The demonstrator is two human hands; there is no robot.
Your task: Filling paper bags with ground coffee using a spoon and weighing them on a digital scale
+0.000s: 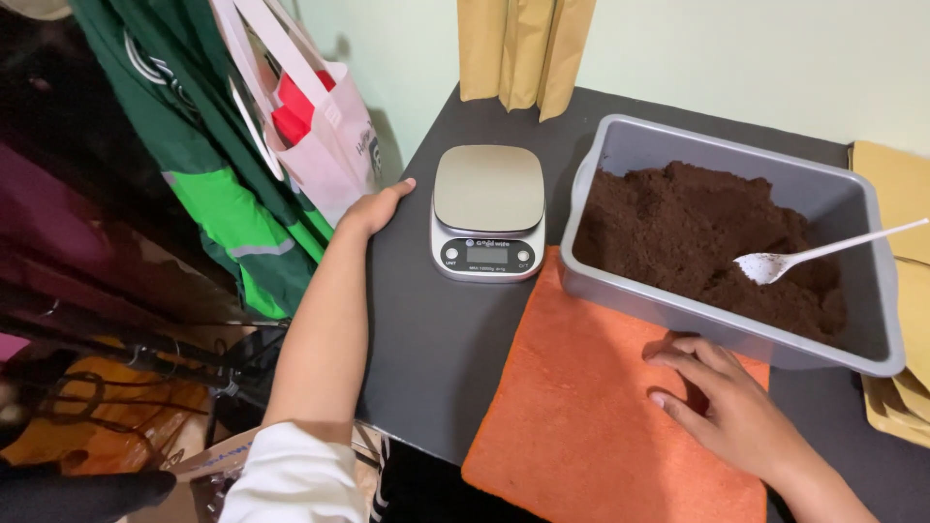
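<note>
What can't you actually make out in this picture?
All in the head view:
- Scale: its display is too small to read.
- White spoon: the handle end is cut off by the right edge.
- Tan paper bags: tops cut off by the top edge.
- Grey tub: the brown powder hides its bottom.
- Right hand: its palm faces down onto the orange cloth.

A pale green wall (775, 58) is seen behind the dark desk (426, 329); green garments (223, 213) are hung at left.
</note>
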